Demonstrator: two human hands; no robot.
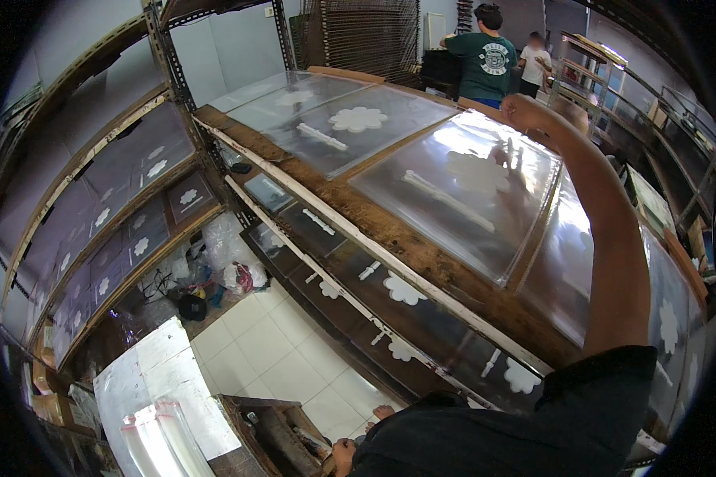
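Observation:
My right arm reaches over the wooden shelf top, and my right hand [527,114] is at the far edge of a glossy clear plastic sheet [445,207]. Its fingers look curled; what they hold, if anything, is hidden. Beneath that sheet show a white flower-shaped piece [477,171] and a long white strip [449,200]. Farther left lies another clear sheet [334,155] with a similar flower [358,119] and strip [323,137]. Low in view, my left hand [344,455] hangs by an open wooden box [282,433], its fingers partly hidden.
Lower shelves [422,306] hold more flowers and strips. A rack [95,230] with similar sheets stands left. Plastic bags [231,246] lie on the floor. Clear sleeves [163,441] rest on a white board [159,374]. Two people, one in a green shirt [485,63], stand at the back.

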